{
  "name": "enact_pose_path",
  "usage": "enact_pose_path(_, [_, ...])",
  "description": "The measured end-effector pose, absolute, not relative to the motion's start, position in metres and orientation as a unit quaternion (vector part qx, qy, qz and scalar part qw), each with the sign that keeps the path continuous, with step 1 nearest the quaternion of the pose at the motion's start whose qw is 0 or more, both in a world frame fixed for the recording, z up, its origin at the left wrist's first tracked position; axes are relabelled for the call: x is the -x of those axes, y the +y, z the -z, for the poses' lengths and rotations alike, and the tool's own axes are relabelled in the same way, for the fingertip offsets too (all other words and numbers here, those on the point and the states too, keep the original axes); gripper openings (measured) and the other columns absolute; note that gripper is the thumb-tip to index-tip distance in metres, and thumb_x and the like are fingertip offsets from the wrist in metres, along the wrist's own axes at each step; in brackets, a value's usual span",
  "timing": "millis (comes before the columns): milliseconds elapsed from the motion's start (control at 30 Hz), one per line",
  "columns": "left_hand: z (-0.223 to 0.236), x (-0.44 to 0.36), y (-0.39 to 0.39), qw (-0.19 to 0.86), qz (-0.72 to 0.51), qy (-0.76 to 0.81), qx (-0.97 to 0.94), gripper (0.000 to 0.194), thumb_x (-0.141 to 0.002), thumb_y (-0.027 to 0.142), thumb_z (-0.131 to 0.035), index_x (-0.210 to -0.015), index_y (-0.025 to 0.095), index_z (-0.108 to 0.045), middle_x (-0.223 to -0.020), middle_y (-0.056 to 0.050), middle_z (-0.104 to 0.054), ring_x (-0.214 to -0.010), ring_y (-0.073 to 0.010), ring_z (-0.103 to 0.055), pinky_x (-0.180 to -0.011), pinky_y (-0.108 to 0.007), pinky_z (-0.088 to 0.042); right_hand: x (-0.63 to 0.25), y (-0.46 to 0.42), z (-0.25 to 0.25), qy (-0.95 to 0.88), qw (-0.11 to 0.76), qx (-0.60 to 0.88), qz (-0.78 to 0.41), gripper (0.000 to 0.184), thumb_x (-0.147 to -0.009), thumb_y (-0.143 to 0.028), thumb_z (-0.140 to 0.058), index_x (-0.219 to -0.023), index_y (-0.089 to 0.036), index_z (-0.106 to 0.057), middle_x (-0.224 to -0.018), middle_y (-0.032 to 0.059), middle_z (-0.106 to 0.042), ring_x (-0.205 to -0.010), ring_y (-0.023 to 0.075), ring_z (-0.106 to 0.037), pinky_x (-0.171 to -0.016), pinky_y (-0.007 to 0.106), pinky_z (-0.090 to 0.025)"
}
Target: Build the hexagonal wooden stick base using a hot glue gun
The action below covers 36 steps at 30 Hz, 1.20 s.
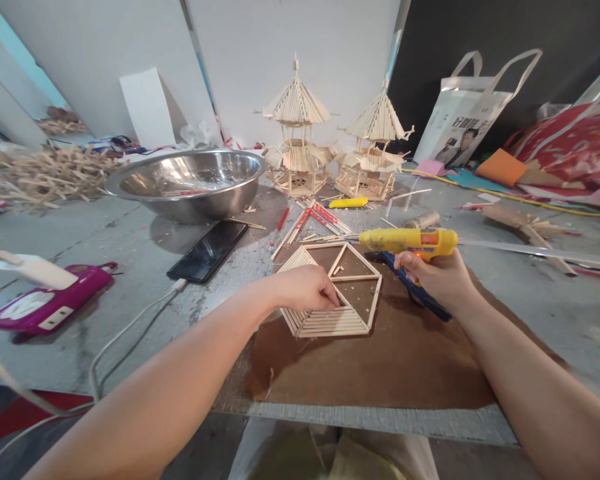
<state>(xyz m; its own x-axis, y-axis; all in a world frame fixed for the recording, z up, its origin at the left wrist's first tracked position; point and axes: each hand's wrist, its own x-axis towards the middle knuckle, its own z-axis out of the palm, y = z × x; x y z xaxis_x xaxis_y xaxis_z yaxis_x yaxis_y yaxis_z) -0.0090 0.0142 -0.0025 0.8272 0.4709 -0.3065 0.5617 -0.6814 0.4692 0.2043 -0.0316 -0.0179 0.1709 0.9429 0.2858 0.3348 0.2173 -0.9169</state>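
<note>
A six-sided frame of thin wooden sticks (337,327) lies flat on a brown sheet (360,377). Rows of sticks fill its left and front sections, while the sections at the right and back stand open with small bits in them. My left hand (313,288) rests over the frame's middle, fingers pinched at the edge of the front rows; whatever they hold is hidden. In my right hand (437,273) is a yellow glue gun (405,241), nozzle pointing left above the frame's far right side. Beneath the gun, close to my right hand, lies a dark blue-handled tool (417,290).
Two stick pavilions (297,143) stand at the back, beside a metal bowl (190,200). Left are a phone (207,252) on a cable, a purple power strip (50,300) and a stick pile (55,173). A yellow comb-like piece (349,203) and a tote bag (455,120) sit farther back.
</note>
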Motion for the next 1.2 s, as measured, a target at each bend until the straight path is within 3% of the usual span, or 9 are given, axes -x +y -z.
enact_pose_path(400, [0.001, 0.008, 0.012, 0.27, 0.084, 0.293, -0.913, 0.025, -0.068, 0.025, -0.048, -0.085, 0.02, -0.065, -0.082, -0.001, -0.066, -0.064, -0.0088, -0.054, -0.057, -0.017, -0.035, -0.206, -0.031, 0.019, -0.577, 0.514, 0.566, -0.287, 0.023, -0.06, -0.039, -0.059, -0.056, -0.017, -0.052, -0.047, -0.0032, -0.046, -0.038, 0.0053, -0.036, -0.036, 0.02, -0.028])
enact_pose_path(733, [0.003, 0.008, 0.014, 0.275, 0.082, 0.295, -0.912, 0.022, -0.067, 0.024, -0.051, -0.084, 0.02, -0.065, -0.082, 0.0, -0.066, -0.065, -0.0081, -0.053, -0.057, -0.017, -0.035, -0.219, -0.032, 0.007, -0.674, 0.25, 0.607, -0.339, 0.032, -0.059, -0.046, -0.056, -0.056, -0.015, -0.053, -0.044, -0.004, -0.046, -0.038, 0.0052, -0.037, -0.036, 0.019, -0.03])
enact_pose_path(1200, [0.0, 0.007, 0.011, 0.275, 0.081, 0.298, -0.911, 0.022, -0.068, 0.024, -0.051, -0.083, 0.02, -0.065, -0.082, -0.001, -0.066, -0.065, -0.0085, -0.053, -0.058, -0.017, -0.035, -0.23, -0.032, 0.005, -0.683, 0.178, 0.6, -0.378, 0.027, -0.06, -0.045, -0.057, -0.06, -0.017, -0.059, -0.051, -0.0019, -0.053, -0.045, 0.0082, -0.043, -0.042, 0.021, -0.034])
